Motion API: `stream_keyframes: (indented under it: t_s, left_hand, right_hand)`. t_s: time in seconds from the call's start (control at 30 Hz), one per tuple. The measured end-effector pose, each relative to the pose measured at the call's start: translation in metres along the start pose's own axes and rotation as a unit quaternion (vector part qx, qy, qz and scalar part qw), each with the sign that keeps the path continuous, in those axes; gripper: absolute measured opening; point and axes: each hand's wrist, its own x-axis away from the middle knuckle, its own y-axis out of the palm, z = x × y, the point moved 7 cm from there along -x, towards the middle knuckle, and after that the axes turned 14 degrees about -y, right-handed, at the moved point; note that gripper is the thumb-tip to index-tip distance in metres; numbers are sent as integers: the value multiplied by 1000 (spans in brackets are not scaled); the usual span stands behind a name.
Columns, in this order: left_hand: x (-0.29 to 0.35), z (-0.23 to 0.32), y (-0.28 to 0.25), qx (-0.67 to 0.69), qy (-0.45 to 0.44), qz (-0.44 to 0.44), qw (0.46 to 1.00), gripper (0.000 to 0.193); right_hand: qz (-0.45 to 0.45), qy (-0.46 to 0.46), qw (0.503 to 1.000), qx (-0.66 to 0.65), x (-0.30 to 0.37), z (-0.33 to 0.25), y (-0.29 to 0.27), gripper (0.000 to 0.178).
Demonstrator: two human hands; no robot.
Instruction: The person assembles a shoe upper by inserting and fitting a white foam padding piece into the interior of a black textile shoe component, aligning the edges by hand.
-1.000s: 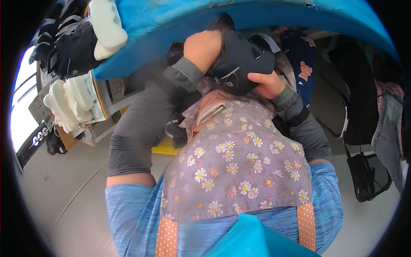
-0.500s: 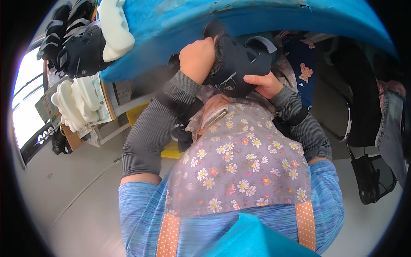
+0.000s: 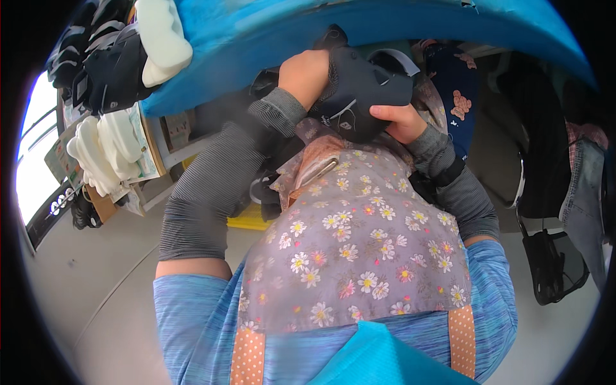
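Observation:
A black fabric piece (image 3: pixel 366 96) with a mesh edge, a white strip and a small pale printed mark is held up over my lap, close to the table's front edge. My left hand (image 3: pixel 304 76) is closed on its left edge, the fingers mostly hidden behind the cloth. At its lower right, my right hand (image 3: pixel 401 122) grips with the thumb laid on the front and the other fingers out of sight underneath. A dark flap (image 3: pixel 333 37) of fabric pokes up beyond my left hand. What the piece has inside cannot be seen.
The blue-covered table (image 3: pixel 269 29) curves across the far side. At its left lie white foam shapes (image 3: pixel 160 42) and a stack of black fabric pieces (image 3: pixel 115 74). Below, more white foam (image 3: pixel 106 147) sits on a shelf. A black bag (image 3: pixel 545 263) hangs at the right.
My left hand and the black piece have shifted slightly right, and my left elbow has swung outward to the left. Both hands keep their hold.

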Motion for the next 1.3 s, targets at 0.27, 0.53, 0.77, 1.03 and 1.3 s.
stream_keyframes:
  t_s: [0.27, 0.53, 0.77, 1.03, 1.3]
  left_hand:
    - [7, 0, -39, -41, -77, 88, 992, 41]
    - [2, -8, -9, -5, -67, -16, 998, 11]
    - [-6, -13, 27, 37, -27, -70, 996, 13]
    - [-2, -13, 8, 25, -44, 29, 998, 12]
    - [12, -4, -13, 2, -97, 60, 993, 11]
  right_hand:
    - [22, -7, 996, -90, -1, -8, 18, 43]
    - [33, 11, 999, -39, -3, 1, -5, 44]
    - [22, 21, 998, -49, 0, -3, -4, 45]
    - [50, 44, 994, -89, -3, 8, -8, 41]
    - [42, 12, 996, -81, -3, -2, -4, 39]
